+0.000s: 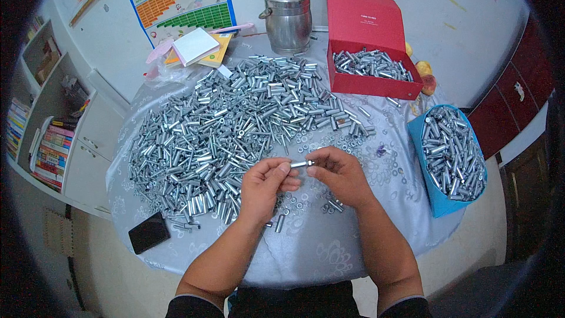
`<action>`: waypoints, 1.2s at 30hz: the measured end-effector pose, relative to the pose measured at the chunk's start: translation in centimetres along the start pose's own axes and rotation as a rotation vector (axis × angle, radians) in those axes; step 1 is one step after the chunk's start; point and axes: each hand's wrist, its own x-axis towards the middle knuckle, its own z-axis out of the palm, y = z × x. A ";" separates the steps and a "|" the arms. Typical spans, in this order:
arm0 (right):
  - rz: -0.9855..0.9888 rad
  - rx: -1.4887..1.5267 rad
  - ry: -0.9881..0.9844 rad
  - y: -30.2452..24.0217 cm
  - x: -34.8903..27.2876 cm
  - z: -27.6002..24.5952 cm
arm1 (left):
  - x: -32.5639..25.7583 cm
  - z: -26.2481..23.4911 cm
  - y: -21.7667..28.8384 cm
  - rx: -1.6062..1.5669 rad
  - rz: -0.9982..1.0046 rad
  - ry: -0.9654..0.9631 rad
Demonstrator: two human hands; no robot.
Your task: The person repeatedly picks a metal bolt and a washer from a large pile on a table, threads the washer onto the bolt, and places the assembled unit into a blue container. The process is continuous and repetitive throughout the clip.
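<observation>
Clearly both hands are pinching one small metal sleeve (302, 164) between them, just above the desk (353, 241): the left hand (265, 185) is closing on one end, the right hand (341, 175) on the other. It is looking stiff, smooth and light, likely slippery, so gripping it by the ends with fingertips seems best. Sleeves in the big pile (235, 118) are lying past counting; one red box (371, 73) and one blue bin (450, 156) are holding more, and loose washers (329, 141) are too many to count.
</observation>
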 end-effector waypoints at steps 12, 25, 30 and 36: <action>0.054 0.007 0.028 0.1 0.0 -0.1 | -0.1 0.4 0.0 0.004 0.070 0.022; 0.046 0.075 0.033 -0.1 0.0 0.3 | -0.4 0.4 -0.5 0.135 0.172 -0.004; 0.020 0.072 0.027 0.0 0.1 0.1 | -0.1 0.5 0.2 0.113 0.045 -0.005; 0.052 0.067 0.072 0.3 -0.1 -0.5 | 0.2 1.4 0.7 0.115 0.013 0.018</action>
